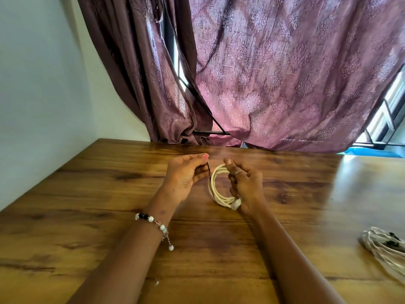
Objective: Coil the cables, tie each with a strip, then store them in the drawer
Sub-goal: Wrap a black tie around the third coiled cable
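Note:
A white cable (215,189) is wound into a small coil above the middle of the wooden table (87,205). My right hand (245,185) grips the coil's right side, with a white plug end showing below the palm. A thin dark strip (210,181) runs down across the coil's left side. My left hand (186,175) pinches the strip's upper end between thumb and fingers, just left of the coil.
A bundle of pale cables with dark ties (385,249) lies at the table's right edge. A purple curtain (285,84) hangs behind the table's far edge, in front of a window. A white wall stands to the left.

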